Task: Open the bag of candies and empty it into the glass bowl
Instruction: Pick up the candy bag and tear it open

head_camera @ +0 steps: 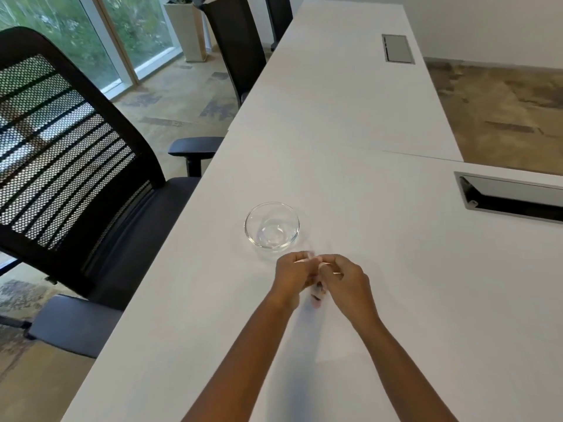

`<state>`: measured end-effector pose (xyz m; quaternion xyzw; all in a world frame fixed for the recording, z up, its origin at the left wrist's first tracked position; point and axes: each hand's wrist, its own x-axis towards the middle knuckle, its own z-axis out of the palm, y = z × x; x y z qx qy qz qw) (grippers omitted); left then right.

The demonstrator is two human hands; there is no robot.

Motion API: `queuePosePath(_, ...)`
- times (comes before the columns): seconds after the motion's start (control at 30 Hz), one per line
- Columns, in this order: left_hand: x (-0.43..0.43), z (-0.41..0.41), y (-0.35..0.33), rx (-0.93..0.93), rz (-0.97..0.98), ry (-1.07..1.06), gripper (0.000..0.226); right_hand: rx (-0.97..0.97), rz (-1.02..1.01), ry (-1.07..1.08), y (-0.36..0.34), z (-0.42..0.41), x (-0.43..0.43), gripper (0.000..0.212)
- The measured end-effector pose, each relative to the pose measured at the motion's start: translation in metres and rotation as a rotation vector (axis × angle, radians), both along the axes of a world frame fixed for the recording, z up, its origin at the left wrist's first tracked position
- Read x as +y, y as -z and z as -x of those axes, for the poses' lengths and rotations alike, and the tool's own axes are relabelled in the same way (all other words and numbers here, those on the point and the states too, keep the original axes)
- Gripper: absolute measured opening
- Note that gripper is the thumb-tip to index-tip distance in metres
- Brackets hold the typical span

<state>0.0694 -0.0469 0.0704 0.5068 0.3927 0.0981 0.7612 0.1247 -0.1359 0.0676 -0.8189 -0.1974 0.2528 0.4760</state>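
I see the bag of candies (316,292) pinched at its top between left hand (294,277) and right hand (344,278), just short of the glass bowl (272,226), on my side of it. Fingers of both are pressed together on the edge; the bag is mostly hidden. Bowl looks empty. Risk: a sudden tear here, beside the bowl rather than over it, scatters candies across the table (396,300).

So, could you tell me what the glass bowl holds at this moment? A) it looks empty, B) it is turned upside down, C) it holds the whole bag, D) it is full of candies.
A: the glass bowl stands upright on the table with nothing showing through it, while the left hand and right hand both grip the small bag nearer the person.
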Motion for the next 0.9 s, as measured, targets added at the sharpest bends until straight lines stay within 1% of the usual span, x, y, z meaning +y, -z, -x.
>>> queuePosePath(0.07,-0.009,-0.008,-0.002,-0.014,0.07,-0.009,0.007,-0.002,0.039,-0.02,0.0,-0.002,-0.003,0.026)
queuePosePath(0.13,-0.015,-0.015,-0.004,0.006,0.059,-0.018,0.018,0.023,0.067,-0.01,0.0,-0.003,-0.006,0.031)
queuePosePath(0.17,-0.017,-0.018,-0.004,0.013,0.055,-0.032,0.023,0.05,0.061,0.01,0.0,-0.003,-0.007,0.03)
queuePosePath(0.23,-0.019,-0.021,-0.003,0.031,0.055,-0.047,0.024,0.14,0.012,0.05,-0.001,-0.005,-0.01,0.026)
queuePosePath(0.3,-0.019,-0.02,0.0,0.042,0.03,-0.054,0.026,0.228,-0.03,0.058,-0.002,-0.007,-0.014,0.029)
queuePosePath(0.33,-0.019,-0.019,0.002,0.058,0.007,-0.062,0.024,0.269,-0.041,0.05,-0.002,-0.008,-0.016,0.028)
queuePosePath(0.4,-0.021,-0.016,0.005,0.102,-0.051,-0.09,0.011,0.353,-0.061,0.017,-0.001,-0.011,-0.02,0.023)
queuePosePath(0.43,-0.023,-0.016,0.005,0.136,-0.111,-0.101,0.003,0.399,-0.077,-0.004,-0.001,-0.011,-0.02,0.023)
queuePosePath(0.47,-0.025,-0.015,0.005,0.183,-0.195,-0.101,0.004,0.432,-0.082,-0.022,-0.001,-0.012,-0.021,0.023)
queuePosePath(0.5,-0.025,-0.015,0.005,0.232,-0.281,-0.091,0.008,0.433,-0.072,-0.036,-0.001,-0.012,-0.02,0.022)
queuePosePath(0.57,-0.027,-0.017,0.002,0.316,-0.416,-0.052,0.014,0.366,-0.02,-0.038,-0.001,-0.013,-0.019,0.022)
queuePosePath(0.63,-0.028,-0.017,0.0,0.357,-0.489,0.0,0.018,0.283,0.018,-0.019,-0.002,-0.016,-0.019,0.019)
queuePosePath(0.7,-0.029,-0.015,-0.003,0.329,-0.467,0.029,0.017,0.209,0.034,-0.018,-0.006,-0.02,-0.019,0.016)
queuePosePath(0.8,-0.032,-0.013,-0.007,0.264,-0.398,0.029,0.035,0.08,0.097,-0.063,-0.012,-0.022,-0.02,0.022)
queuePosePath(0.83,-0.032,-0.012,-0.007,0.262,-0.396,0.017,0.037,0.057,0.114,-0.069,-0.013,-0.022,-0.02,0.026)
queuePosePath(0.9,-0.033,-0.012,-0.007,0.256,-0.378,0.008,0.029,0.062,0.118,-0.057,-0.013,-0.022,-0.021,0.031)
